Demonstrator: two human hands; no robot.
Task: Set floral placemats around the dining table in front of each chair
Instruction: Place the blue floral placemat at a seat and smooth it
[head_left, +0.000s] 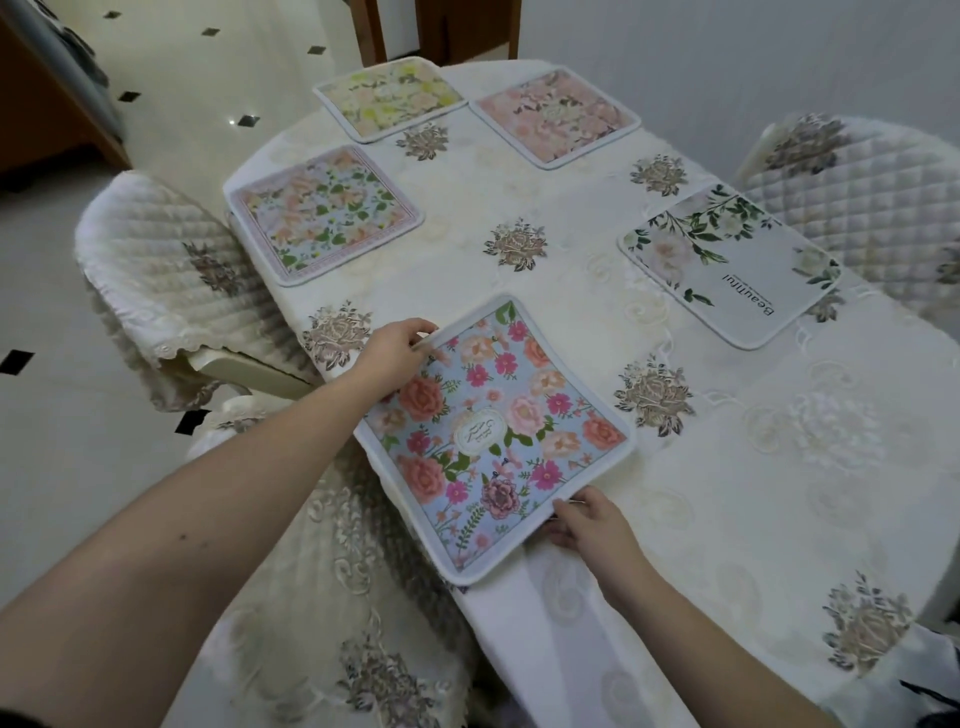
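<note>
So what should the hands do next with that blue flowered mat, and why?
Probably slide the blue floral placemat further onto the tablecloth and lay it flat. The left hand and right hand pinch opposite corners, and its near edge overhangs the table.

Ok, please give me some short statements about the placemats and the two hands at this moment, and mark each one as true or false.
1. Five placemats lie on the table. True.
2. Both hands hold the blue placemat with pink and orange flowers. True: the left hand pinches its far edge and the right hand its near edge.
3. The white placemat with green leaves and the word Beautiful lies in front of the quilted chair on the left. False: it lies before the quilted chair on the right.
4. The yellow-flowered placemat overlaps the pink-flowered placemat. False: they lie side by side, apart.
5. The cream embroidered tablecloth covers the table. True.
</note>
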